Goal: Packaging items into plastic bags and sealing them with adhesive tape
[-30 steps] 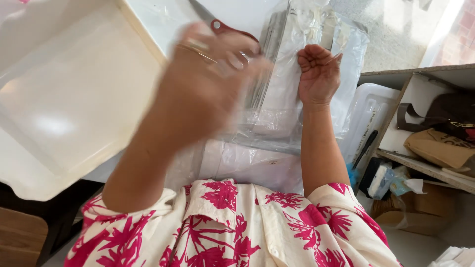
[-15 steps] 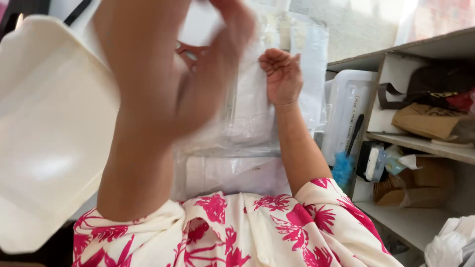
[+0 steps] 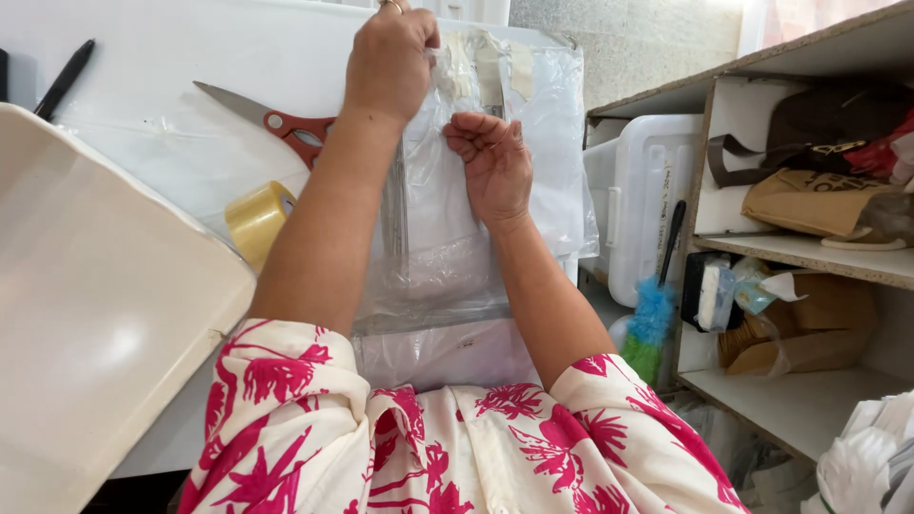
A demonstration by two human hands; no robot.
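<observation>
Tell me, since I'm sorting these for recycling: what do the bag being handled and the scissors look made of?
The bag under the left hand and right hand looks like thin clear plastic film: see-through, glossy, wrinkled. The scissors show dull grey blades, probably steel, and red handles, likely moulded plastic.

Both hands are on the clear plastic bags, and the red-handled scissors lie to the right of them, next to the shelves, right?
Not quite. In the head view the scissors lie left of the bags, beyond the tape roll. Both hands, left and right, are on the bags.
</observation>
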